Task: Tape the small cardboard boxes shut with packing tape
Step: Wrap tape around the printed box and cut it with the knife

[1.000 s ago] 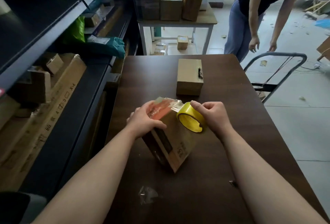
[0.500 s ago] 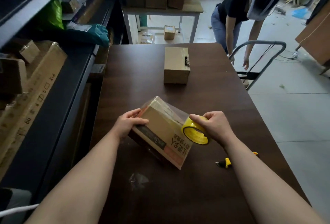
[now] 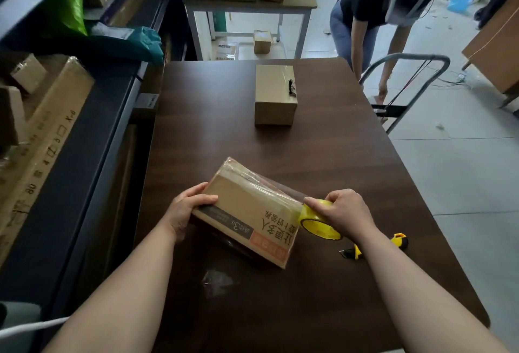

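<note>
Lower centre of frame, box (image 3: 247, 209) lay flatter vs 1 s ago; L hand (image 3: 186, 213) gripped its left end, R hand (image 3: 341, 213) held roll (image 3: 318, 224), dragged to right edge. Strip laid, cut prob. next.

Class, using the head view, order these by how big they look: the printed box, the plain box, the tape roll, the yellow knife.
1. printed box
2. plain box, farther away
3. tape roll and yellow knife: unsure, both partly hidden
</note>
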{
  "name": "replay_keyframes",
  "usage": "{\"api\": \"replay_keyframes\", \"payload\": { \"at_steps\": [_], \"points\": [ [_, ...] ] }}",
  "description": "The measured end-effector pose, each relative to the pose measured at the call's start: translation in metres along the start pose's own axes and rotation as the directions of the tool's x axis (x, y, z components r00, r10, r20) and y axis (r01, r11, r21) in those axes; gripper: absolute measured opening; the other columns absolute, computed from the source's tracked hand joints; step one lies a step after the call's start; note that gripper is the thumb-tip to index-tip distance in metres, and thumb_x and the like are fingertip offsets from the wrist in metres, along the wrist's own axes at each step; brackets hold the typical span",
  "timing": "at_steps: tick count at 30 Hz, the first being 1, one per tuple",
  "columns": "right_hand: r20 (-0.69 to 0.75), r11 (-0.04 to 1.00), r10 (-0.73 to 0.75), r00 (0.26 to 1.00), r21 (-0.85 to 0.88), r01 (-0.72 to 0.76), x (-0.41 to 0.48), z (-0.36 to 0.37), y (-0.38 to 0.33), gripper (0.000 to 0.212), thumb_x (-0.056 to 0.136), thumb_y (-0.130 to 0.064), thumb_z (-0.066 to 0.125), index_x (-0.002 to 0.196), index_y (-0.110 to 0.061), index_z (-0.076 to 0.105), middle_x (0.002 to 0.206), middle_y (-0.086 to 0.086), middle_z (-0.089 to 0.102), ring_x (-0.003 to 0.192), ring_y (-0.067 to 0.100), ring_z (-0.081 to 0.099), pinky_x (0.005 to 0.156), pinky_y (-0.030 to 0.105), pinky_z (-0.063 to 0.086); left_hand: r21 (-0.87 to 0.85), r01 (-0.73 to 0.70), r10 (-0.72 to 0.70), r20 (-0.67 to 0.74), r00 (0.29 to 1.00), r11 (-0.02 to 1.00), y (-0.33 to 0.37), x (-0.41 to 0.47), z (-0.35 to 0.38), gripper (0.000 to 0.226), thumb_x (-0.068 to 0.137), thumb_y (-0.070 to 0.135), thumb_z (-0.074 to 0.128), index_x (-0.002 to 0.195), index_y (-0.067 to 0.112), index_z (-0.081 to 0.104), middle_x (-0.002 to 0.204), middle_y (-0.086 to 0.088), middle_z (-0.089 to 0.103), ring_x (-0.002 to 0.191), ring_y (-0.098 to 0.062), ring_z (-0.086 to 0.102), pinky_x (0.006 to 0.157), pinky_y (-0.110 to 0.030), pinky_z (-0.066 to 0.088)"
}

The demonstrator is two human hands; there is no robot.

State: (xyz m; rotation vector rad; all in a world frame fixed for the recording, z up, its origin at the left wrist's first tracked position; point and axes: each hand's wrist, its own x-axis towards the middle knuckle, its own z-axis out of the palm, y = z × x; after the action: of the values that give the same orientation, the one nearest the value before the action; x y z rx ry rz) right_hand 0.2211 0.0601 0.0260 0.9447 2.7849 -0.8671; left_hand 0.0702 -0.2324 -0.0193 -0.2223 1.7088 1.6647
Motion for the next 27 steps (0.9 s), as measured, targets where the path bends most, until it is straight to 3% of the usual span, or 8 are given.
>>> {"api": "replay_keyframes", "payload": {
  "at_steps": [6, 14, 18, 22, 27],
  "points": [
    [-0.006, 0.994, -0.035, 0.999, -0.101, 0.034, -0.002, -0.001, -0.011, 0.050, 0.078, -0.069, 0.059, 0.065, -0.021, 0.065, 0.063, -0.009, 0.057, 0.067, 0.013, 0.056, 0.049, 0.024, 0.033, -0.062, 0.012, -0.011, 0.026, 1.000, 0.998, -0.006, -0.001, -0.001, 0.069, 0.057, 0.023, 0.078, 0.124, 0.018, 0.062, 0.109, -0.019, 0.069, 0.083, -0.026, 0.068, 0.061, -0.029, 0.054],
    [0.010, 0.999, -0.021, 1.000, -0.035, 0.021, -0.005, 0.004, 0.005, 0.046, 0.079, -0.061, 0.063, 0.067, -0.018, 0.066, 0.068, -0.003, 0.063, 0.075, 0.020, 0.062, 0.064, 0.032, 0.048, -0.080, 0.009, -0.005, 0.050, 0.999, 0.997, -0.002, 0.007, 0.003, 0.047, 0.077, 0.013, 0.067, 0.124, 0.016, 0.062, 0.100, -0.015, 0.069, 0.073, -0.022, 0.068, 0.054, -0.025, 0.054],
    [0.009, 0.990, 0.026, 1.000, -0.141, -0.025, -0.005, 0.010, 0.014, 0.053, 0.078, -0.070, 0.058, 0.081, -0.019, 0.070, 0.077, -0.002, 0.062, 0.081, 0.020, 0.059, 0.066, 0.030, 0.044, -0.083, 0.026, -0.022, 0.043, 0.999, 0.996, -0.003, 0.010, 0.001, 0.048, 0.078, 0.014, 0.067, 0.125, 0.014, 0.062, 0.099, -0.016, 0.068, 0.072, -0.022, 0.068, 0.053, -0.024, 0.054],
    [0.028, 0.992, 0.069, 0.997, -0.104, -0.066, -0.002, 0.020, 0.024, 0.056, 0.077, -0.073, 0.057, 0.081, -0.018, 0.071, 0.079, -0.001, 0.064, 0.085, 0.023, 0.062, 0.068, 0.031, 0.045, -0.097, 0.048, -0.043, 0.054, 0.998, 0.994, -0.007, 0.010, 0.000, 0.059, 0.067, 0.021, 0.071, 0.124, 0.011, 0.062, 0.091, -0.013, 0.069, 0.070, -0.021, 0.068, 0.055, -0.024, 0.054],
    [0.055, 0.990, 0.091, 0.994, -0.117, -0.084, 0.004, 0.029, 0.022, 0.055, 0.079, -0.072, 0.057, 0.083, -0.019, 0.070, 0.080, -0.003, 0.063, 0.080, 0.019, 0.058, 0.065, 0.029, 0.041, -0.109, 0.061, -0.055, 0.057, 0.997, 0.992, -0.010, 0.010, 0.000, 0.053, 0.071, 0.022, 0.068, 0.122, 0.010, 0.062, 0.088, -0.012, 0.069, 0.067, -0.019, 0.067, 0.052, -0.022, 0.054]
  ]
}}
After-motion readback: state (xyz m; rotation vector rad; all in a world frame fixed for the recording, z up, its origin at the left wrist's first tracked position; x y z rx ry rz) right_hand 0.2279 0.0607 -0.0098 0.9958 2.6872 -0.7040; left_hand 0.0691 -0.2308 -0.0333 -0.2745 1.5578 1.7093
